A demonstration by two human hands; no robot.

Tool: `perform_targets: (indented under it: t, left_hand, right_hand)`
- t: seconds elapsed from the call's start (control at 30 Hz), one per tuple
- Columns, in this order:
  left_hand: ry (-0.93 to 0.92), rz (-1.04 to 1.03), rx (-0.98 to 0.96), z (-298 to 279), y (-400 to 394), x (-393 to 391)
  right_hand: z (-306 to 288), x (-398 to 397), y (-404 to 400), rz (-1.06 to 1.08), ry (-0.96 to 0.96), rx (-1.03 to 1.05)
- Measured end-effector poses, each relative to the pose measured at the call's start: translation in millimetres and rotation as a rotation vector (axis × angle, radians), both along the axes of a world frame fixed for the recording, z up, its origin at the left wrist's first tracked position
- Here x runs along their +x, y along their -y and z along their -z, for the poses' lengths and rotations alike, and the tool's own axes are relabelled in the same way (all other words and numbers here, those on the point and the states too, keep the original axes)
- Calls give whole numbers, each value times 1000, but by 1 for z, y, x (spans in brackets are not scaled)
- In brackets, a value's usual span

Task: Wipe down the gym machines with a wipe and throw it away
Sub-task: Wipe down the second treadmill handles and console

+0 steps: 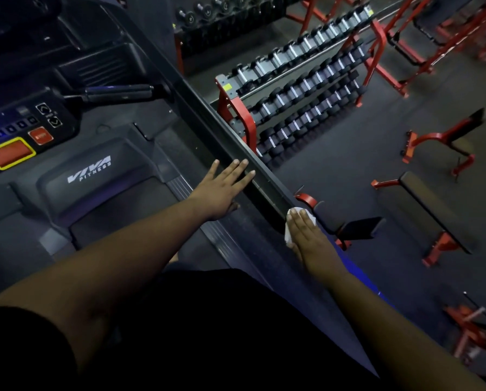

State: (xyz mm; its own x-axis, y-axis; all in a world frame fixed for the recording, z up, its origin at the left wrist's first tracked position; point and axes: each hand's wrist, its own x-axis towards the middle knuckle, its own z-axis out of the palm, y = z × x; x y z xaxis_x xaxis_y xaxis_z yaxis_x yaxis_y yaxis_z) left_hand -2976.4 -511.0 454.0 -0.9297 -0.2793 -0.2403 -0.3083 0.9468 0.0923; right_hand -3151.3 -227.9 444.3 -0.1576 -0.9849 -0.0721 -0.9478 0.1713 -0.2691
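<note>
I stand on a dark treadmill [95,182] marked VIVA FITNESS. Its long black side rail [224,136] runs diagonally from upper left to lower right. My left hand [222,187] lies flat with straight fingers, its fingertips on the rail's inner edge. My right hand [306,235] is flat too, pressing a white wipe [288,235] against the rail's lower part. Only the wipe's edges show around my fingers.
The treadmill console [19,136] with red buttons and a handle [117,91] is at the left. Beyond the rail stand a red dumbbell rack [289,91], red-framed benches [422,213] and other red frames [405,38] on the dark floor.
</note>
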Motion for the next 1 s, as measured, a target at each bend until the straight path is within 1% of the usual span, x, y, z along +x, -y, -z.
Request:
perform_targets:
  t: [0.1, 0.17, 0.3, 0.5, 0.63, 0.7, 0.83, 0.93, 1.0]
  left_hand:
    - [-34, -6, 26, 5, 3, 4]
    - [-33, 26, 20, 5, 5, 4]
    - [-34, -77, 18, 4, 26, 13]
    - [39, -190, 21, 3, 67, 25]
    - [54, -236, 0, 0, 103, 33]
    - [44, -249, -10, 0, 121, 37]
    - [58, -281, -84, -1, 166, 48]
    - [69, -330, -132, -5, 211, 54]
    - [82, -343, -164, -9, 240, 57]
  right_hand:
    - [-9, 8, 45, -55, -63, 99]
    - [-18, 15, 79, -44, -82, 152]
    - [-32, 25, 133, -33, -91, 229]
    - [-42, 24, 163, -79, -146, 291]
    - [-40, 27, 216, -108, -124, 297]
    - [-40, 30, 241, -123, -152, 307]
    - [-37, 34, 295, -165, -327, 309]
    - [-34, 39, 336, -222, -529, 290]
    - [-33, 45, 359, -312, -713, 329]
